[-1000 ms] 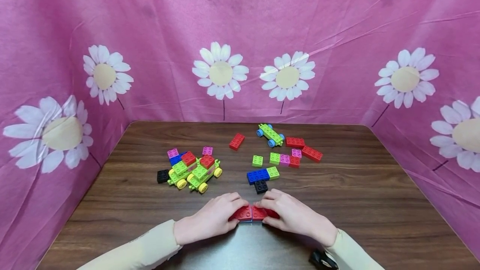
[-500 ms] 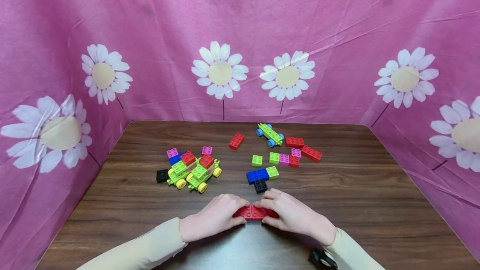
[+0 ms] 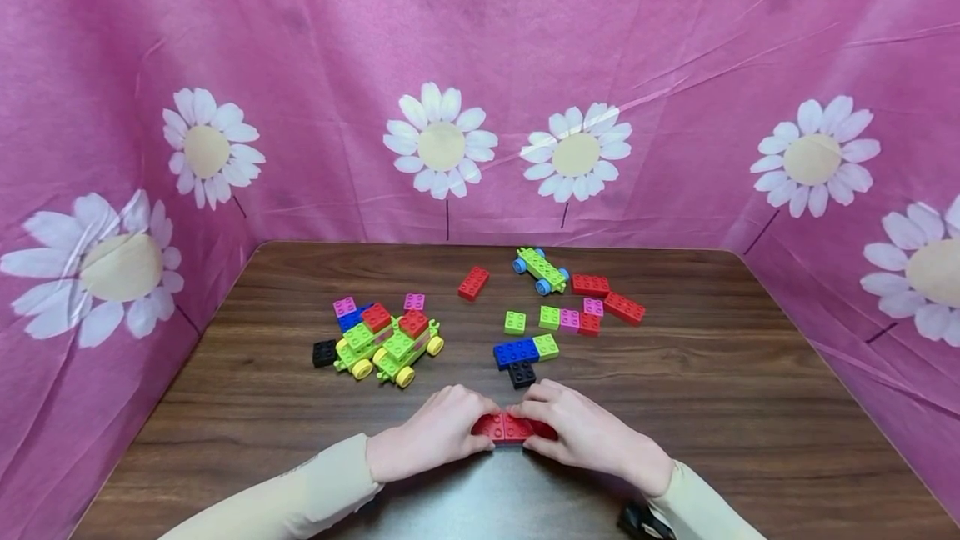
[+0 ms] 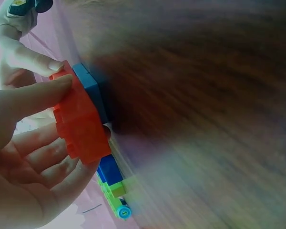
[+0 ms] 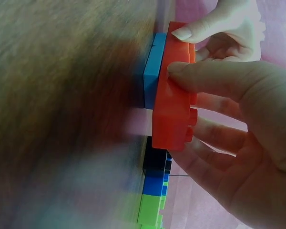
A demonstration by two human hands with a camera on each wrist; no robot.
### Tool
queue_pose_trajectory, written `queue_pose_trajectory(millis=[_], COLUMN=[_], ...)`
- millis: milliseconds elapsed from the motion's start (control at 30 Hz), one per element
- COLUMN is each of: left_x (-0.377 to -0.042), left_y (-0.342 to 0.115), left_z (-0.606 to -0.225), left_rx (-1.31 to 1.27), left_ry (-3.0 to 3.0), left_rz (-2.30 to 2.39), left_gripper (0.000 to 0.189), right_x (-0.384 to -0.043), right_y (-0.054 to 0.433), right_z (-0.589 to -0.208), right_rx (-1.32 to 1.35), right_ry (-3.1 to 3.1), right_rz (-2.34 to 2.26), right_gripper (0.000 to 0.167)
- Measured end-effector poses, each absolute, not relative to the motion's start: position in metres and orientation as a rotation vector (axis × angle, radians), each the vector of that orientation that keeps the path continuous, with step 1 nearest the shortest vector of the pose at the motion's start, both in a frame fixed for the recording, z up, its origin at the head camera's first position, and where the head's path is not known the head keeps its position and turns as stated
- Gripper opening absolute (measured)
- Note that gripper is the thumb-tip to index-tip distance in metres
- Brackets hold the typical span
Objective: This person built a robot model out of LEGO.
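Near the front of the table two red bricks meet end to end above a blue piece. My left hand (image 3: 431,437) pinches the left red brick (image 3: 491,426) between thumb and fingers. On the other side, my right hand (image 3: 581,432) grips the right red brick (image 3: 515,428) the same way. In the left wrist view the red brick (image 4: 81,119) overhangs the flat blue piece (image 4: 91,90), which lies beneath it. From the right wrist, the blue piece (image 5: 154,74) again shows under the red brick (image 5: 174,112). The fingers cover the bricks' outer ends.
Just beyond the hands lie a black brick (image 3: 522,373) and a blue brick (image 3: 515,352). Two yellow-wheeled green cars (image 3: 405,347) stand at left, beside another black brick (image 3: 325,352). A blue-wheeled green car base (image 3: 542,270) and loose red bricks (image 3: 624,307) lie farther back.
My left hand has shifted slightly right with its red brick, and the narrow gap between the two red bricks has closed. The right hand stays nearly still.
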State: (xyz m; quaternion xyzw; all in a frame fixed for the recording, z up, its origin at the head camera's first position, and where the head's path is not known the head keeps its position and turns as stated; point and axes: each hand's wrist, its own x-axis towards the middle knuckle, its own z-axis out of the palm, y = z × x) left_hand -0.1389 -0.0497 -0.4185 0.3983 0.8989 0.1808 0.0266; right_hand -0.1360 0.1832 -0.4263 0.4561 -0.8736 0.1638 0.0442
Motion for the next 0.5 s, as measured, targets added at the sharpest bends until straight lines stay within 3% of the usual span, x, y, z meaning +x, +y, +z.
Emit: queue_pose_trajectory(millis=[267,500], left_x=[-0.131,-0.124], left_y=[-0.048,-0.050], left_z=[-0.422,-0.427], left_rx=[1.308,1.343], left_ry=[2.894,2.992], left_rz=[0.427,0.335], left_gripper=[0.014,0.019], right_x=[-0.134,-0.136], right_y=[0.182,0.182], right_z=[-0.429,-0.429], right_rx=[1.388,1.395], right_ry=[-2.642,-2.606], right_rz=[0.504,0.497], right_gripper=[0.030,0.030])
